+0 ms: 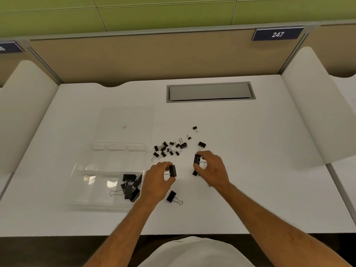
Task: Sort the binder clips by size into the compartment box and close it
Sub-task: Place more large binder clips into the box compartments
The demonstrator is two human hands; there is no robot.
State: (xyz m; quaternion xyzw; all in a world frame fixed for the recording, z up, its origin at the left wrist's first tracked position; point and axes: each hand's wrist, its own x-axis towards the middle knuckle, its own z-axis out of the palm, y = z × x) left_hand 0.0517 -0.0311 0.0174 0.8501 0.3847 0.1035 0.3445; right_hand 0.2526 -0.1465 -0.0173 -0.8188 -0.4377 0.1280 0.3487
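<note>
Head view, near to far. Nearest the desk's front edge, one large black binder clip w/ wire handles lies loose on the white desk surface, just right of the clear plastic compartment box and below the left hand. Left hand: thumb and fingers pinched on a large black clip, lifted or barely off the surface (cannot tell which). Right hand: fingers closed on another large clip; a further dark clip shows partly under that hand, whether gripped or not cannot be told. Box sits toward the desk's left side, lid swung open and lying flat behind it. Contents: the near-right compartment holds a heap of large black clips; other compartments appear vacant, though glare on the clear walls makes this uncertain. Step in hand, as judged: collecting large clips, approx. early-to-mid task. Next move calls for carrying both held clips left over the box wall and dropping them in the near-right compartment w/o spilling into neighbours. Farther back, mid-desk: a scatter of medium and small black clips, unsorted, plus a few strays beyond. Near the back edge: a grey cable hatch.
</note>
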